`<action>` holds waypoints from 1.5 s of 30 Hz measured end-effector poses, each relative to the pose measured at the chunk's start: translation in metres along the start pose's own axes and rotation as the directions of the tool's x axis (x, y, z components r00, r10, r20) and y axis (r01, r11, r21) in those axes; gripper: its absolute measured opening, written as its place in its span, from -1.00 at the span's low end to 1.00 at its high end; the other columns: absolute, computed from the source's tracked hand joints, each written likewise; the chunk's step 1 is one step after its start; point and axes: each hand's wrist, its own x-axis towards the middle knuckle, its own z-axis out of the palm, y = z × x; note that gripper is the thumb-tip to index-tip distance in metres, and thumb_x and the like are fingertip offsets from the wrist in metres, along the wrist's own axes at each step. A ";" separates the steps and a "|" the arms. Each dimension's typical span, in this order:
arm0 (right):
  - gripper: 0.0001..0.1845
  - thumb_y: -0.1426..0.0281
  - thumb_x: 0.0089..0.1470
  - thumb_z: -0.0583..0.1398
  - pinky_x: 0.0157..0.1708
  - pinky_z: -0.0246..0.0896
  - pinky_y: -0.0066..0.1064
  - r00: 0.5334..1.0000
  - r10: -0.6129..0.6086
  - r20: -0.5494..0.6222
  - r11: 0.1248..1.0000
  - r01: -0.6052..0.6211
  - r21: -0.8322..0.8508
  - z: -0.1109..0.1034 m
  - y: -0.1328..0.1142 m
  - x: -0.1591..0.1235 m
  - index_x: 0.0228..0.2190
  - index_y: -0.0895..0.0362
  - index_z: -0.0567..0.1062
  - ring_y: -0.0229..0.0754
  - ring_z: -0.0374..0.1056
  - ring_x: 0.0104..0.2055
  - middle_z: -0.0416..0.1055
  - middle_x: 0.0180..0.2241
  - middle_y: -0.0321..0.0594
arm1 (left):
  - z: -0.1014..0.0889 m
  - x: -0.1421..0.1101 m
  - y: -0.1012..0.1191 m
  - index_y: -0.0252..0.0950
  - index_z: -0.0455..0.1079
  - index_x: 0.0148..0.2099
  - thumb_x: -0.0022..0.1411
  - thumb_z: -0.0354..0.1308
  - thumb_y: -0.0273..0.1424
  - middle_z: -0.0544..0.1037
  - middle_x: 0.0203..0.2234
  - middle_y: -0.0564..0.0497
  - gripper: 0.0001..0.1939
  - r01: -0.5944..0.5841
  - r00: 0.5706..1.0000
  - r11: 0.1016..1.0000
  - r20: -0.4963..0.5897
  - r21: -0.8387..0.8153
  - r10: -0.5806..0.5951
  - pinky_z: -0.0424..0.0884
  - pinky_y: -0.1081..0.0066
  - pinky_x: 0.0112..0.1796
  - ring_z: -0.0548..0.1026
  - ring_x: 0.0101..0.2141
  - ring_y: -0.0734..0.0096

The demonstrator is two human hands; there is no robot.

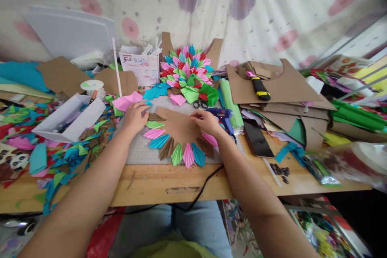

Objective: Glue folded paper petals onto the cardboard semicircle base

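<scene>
Head view is showing the left hand (136, 116) bending its fingers, grip unclear, and the right hand (207, 121) pressing fingertips together, contents unclear, above the cardboard (177, 124), lying centrally, seemingly for both to reach.

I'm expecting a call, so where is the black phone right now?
In the head view, the black phone lies on the wooden table, right of the blue glue gun, beside the brown cardboard stack.

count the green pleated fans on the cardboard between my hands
2: a left-side fan and a bottom fan on the cardboard; your right hand may hide more.
</scene>
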 end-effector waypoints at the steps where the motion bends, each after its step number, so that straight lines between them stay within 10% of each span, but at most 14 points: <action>1: -0.83 0.39 -0.01 0.15 -0.34 0.17 -0.48 1.000 -0.003 -0.003 1.000 0.003 0.003 0.000 0.001 0.000 -0.38 0.15 0.53 -0.26 0.36 -0.34 0.51 -0.39 -0.27 | 0.001 0.000 0.000 -0.25 0.49 -0.20 0.12 -0.01 -0.35 0.51 -0.13 -0.10 -0.72 -0.003 1.000 1.000 0.010 0.007 0.003 0.30 0.11 0.01 0.42 -0.08 0.15; 13: -0.83 0.41 0.01 0.14 -0.38 0.16 -0.49 1.000 0.031 0.003 0.999 -0.031 -0.022 0.002 0.004 -0.003 -0.36 0.15 0.53 -0.26 0.36 -0.36 0.50 -0.39 -0.27 | -0.019 0.000 0.030 -0.20 0.23 0.16 0.14 0.07 -0.31 0.32 0.12 -0.10 -0.49 -0.059 0.990 0.998 -0.125 0.033 0.062 0.01 0.01 0.17 0.23 0.12 0.10; 16: -0.84 0.43 0.01 0.14 -0.36 0.16 -0.50 1.000 0.010 0.011 1.000 -0.010 -0.007 0.002 0.004 -0.003 -0.37 0.15 0.53 -0.27 0.36 -0.35 0.50 -0.38 -0.27 | -0.021 -0.006 0.060 -0.21 0.18 0.20 0.15 0.08 -0.26 0.28 0.16 -0.08 -0.44 -0.267 0.961 0.963 0.071 -0.030 0.268 -0.10 -0.04 0.20 0.16 0.17 0.11; 22: -0.86 0.45 0.01 0.14 -0.33 0.16 -0.49 0.999 -0.007 -0.048 1.000 0.007 -0.008 0.003 0.004 -0.006 -0.38 0.15 0.51 -0.28 0.34 -0.35 0.48 -0.38 -0.27 | -0.006 -0.018 0.083 -0.11 0.38 0.03 0.17 0.07 -0.21 0.43 0.04 0.01 -0.62 -0.405 0.760 0.876 0.437 -0.262 0.481 -0.20 -0.09 0.21 0.22 0.15 0.20; 32: -0.89 0.48 0.03 0.15 -0.21 0.12 -0.44 0.975 -0.221 0.031 0.951 0.222 -0.214 0.021 -0.004 0.002 -0.39 0.16 0.50 -0.23 0.27 -0.26 0.38 -0.36 -0.22 | -0.009 -0.007 0.090 -0.25 0.45 -0.37 0.13 0.06 -0.40 0.54 -0.35 0.01 -0.86 -0.212 0.947 0.950 0.191 -0.227 0.257 0.30 0.22 -0.06 0.45 -0.23 0.32; 45: -0.88 0.45 0.04 0.17 -0.21 0.10 -0.44 0.970 -0.210 0.118 0.905 0.239 -0.353 0.018 -0.008 -0.001 -0.37 0.11 0.53 -0.21 0.27 -0.22 0.40 -0.32 -0.23 | 0.003 -0.007 0.102 -0.24 0.44 -0.31 0.09 0.16 -0.37 0.51 -0.35 0.01 -0.91 -0.156 0.925 0.988 0.350 -0.003 0.147 0.22 0.24 -0.13 0.42 -0.19 0.23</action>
